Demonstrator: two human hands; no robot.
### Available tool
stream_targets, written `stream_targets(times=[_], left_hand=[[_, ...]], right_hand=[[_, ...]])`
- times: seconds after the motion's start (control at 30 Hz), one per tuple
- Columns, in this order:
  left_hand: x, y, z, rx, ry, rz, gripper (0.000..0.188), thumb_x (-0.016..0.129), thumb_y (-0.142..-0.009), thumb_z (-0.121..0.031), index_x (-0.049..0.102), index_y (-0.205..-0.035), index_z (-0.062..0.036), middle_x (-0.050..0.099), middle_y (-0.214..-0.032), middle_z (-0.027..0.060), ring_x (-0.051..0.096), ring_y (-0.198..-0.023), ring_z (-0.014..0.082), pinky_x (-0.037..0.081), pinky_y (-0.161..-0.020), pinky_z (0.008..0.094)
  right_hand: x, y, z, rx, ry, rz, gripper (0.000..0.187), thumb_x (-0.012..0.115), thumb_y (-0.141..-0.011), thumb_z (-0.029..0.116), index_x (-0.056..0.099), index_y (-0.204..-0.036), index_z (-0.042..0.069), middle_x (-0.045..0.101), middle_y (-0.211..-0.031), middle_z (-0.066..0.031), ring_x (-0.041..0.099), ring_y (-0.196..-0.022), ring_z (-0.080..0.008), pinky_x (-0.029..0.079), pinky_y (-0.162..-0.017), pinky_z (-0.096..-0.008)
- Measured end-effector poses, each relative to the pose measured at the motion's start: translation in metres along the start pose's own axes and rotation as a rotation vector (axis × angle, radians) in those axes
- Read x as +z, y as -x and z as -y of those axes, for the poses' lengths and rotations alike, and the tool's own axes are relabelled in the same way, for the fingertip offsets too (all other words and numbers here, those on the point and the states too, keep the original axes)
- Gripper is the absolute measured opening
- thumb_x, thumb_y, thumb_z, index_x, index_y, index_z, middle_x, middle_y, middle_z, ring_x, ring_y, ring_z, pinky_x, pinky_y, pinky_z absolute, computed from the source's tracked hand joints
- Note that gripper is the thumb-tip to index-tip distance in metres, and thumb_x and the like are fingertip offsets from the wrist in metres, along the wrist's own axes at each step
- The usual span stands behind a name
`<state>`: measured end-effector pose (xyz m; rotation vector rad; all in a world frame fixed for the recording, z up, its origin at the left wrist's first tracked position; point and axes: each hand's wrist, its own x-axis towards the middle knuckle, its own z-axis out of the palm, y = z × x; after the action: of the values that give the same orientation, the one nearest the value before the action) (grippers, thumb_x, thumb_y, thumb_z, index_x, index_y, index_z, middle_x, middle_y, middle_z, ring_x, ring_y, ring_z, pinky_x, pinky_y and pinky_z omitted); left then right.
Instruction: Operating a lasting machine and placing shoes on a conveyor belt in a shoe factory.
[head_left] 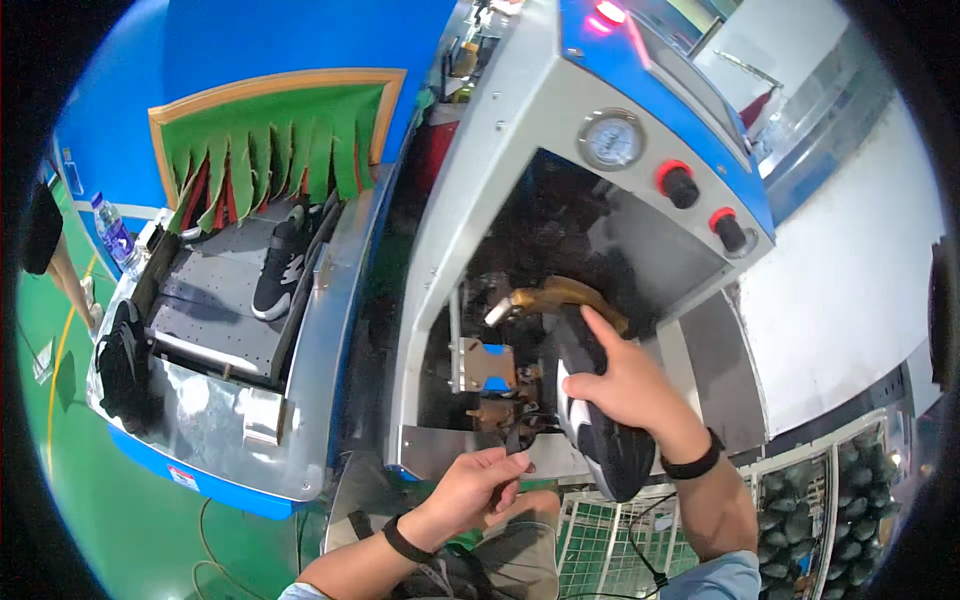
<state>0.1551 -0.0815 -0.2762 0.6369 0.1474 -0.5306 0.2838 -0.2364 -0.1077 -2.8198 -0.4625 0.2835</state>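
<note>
Right grip point(632, 385) on shoe point(612, 452), machine lip point(432, 450) near

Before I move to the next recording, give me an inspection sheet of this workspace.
Surface: perforated grey bed, a black-and-white shoe lying on it.
Job's things: dark shoe with white sole edge, held before the machine with a round gauge.
Clutter: bottle and another shoe on the bed's left side.
Hands: right hand grips the dark shoe; left hand has bent fingers, grip unclear.
Cables: black cable at lower edge; thin cable further left.
Surroundings: green floor, another person's legs.
</note>
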Motion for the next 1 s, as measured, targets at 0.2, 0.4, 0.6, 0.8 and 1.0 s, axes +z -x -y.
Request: stream_targets(times=[0.2,0.4,0.6,0.8,1.0], left_hand=[[-0.015,-0.016,0.009,0.121,-0.047,-0.076,0.027,0.058,-0.104,-0.033,0.067,-0.106,-0.0080,0.053,-0.070,-0.0038,0.047,-0.063,0.0070,0.040,-0.058,0.0242],[-0.024,-0.046,0.049,0.262,-0.040,-0.150,0.034,0.056,-0.101,-0.040,0.065,-0.089,-0.0092,0.051,-0.059,-0.0008,0.045,-0.049,0.0115,0.032,-0.045,0.0302],[-0.016,-0.021,0.064,0.206,-0.210,-0.072,0.021,0.059,-0.096,-0.024,0.068,-0.092,-0.0047,0.056,-0.066,0.0018,0.050,-0.056,0.0112,0.038,-0.050,0.0293],[-0.006,-0.013,0.084,0.198,-0.298,-0.028,0.028,0.059,-0.090,-0.029,0.066,-0.090,-0.0017,0.055,-0.062,0.0032,0.051,-0.055,0.0121,0.037,-0.049,0.0315],[0.034,0.071,0.047,0.223,-0.399,0.023,0.061,0.062,-0.097,-0.054,0.058,-0.130,-0.0023,0.068,-0.097,0.0074,0.063,-0.080,0.0197,0.052,-0.073,0.0354]], right_hand=[[0.019,-0.016,-0.008,-0.024,-0.046,-0.225,0.077,0.067,-0.080,0.022,0.043,-0.150,-0.001,0.059,-0.134,-0.0311,0.061,-0.121,-0.0408,0.046,-0.102,-0.0409],[0.036,-0.006,-0.007,-0.042,-0.227,-0.236,0.075,0.063,-0.087,0.012,0.034,-0.155,0.003,0.061,-0.127,-0.0208,0.060,-0.110,-0.0290,0.046,-0.097,-0.0351],[0.046,0.003,-0.022,-0.438,0.175,-0.724,0.075,0.066,-0.091,0.021,0.034,-0.157,0.008,0.056,-0.128,-0.0257,0.056,-0.111,-0.0417,0.044,-0.097,-0.0457],[0.049,0.075,0.004,-0.197,0.011,-0.646,0.075,0.067,-0.095,0.029,0.033,-0.156,0.003,0.042,-0.147,-0.0368,0.054,-0.120,-0.0532,0.045,-0.101,-0.0528],[0.120,0.197,-0.047,-0.374,0.148,-0.854,0.078,0.071,-0.094,0.031,0.033,-0.157,0.003,0.045,-0.142,-0.0365,0.054,-0.119,-0.0527,0.046,-0.098,-0.0552]])
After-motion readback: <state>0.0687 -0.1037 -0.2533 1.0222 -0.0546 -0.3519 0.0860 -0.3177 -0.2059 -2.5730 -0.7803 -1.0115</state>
